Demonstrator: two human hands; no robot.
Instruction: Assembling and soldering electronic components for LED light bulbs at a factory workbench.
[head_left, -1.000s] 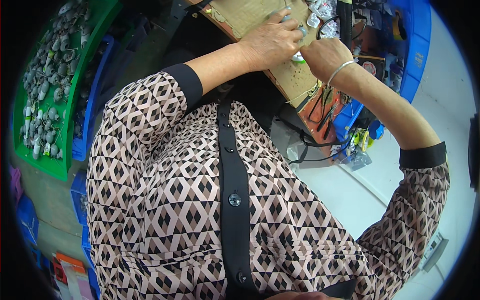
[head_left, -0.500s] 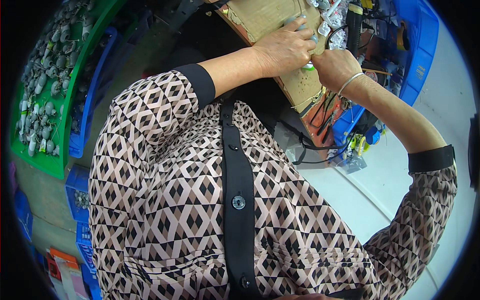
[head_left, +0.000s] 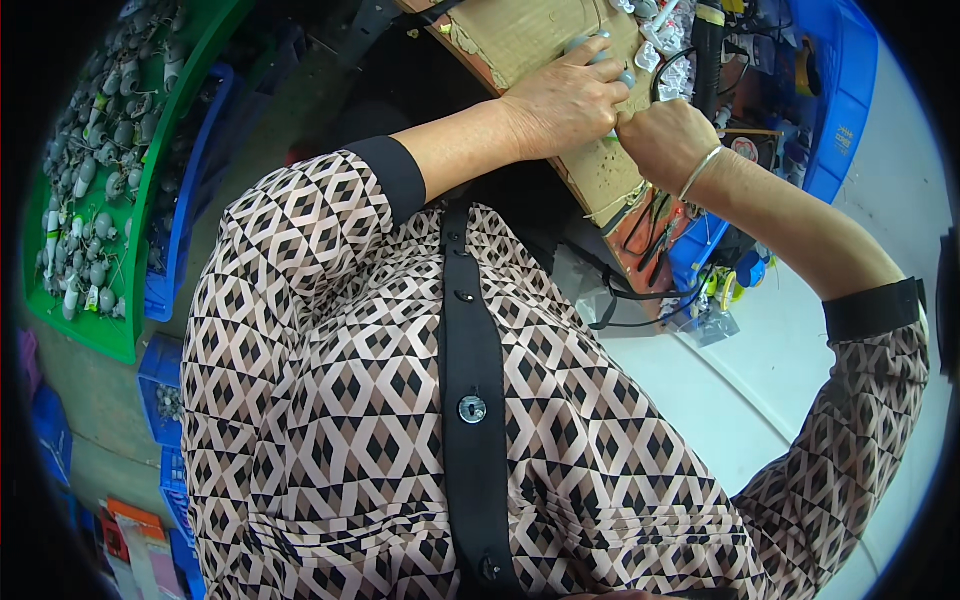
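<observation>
My left hand [head_left: 572, 102] is closed around a small grey rounded part [head_left: 627, 78], whose smooth end shows past the fingers. More grey surface appears by its fingertips, and a thin wire rises from there. Pressed close against it, my right hand [head_left: 668, 142] is closed in a fist with a metal bangle [head_left: 699, 174] on the wrist. What the right fingers grip is hidden from this angle. Both hands are over a cardboard-covered bench [head_left: 520, 35]. A sliver of something light green shows just beneath them.
White crumpled pieces [head_left: 648, 55] and a black-handled tool [head_left: 708, 50] lie beyond my right hand. A blue crate [head_left: 840, 110] with mixed items stands at the right. Black cables [head_left: 640, 293] hang off the bench corner. At the left, a green tray [head_left: 125, 335] carries many grey parts with wires.
My hands have shifted slightly left, and the right wrist has turned a little. The green and white piece visible under them before is now mostly covered.
</observation>
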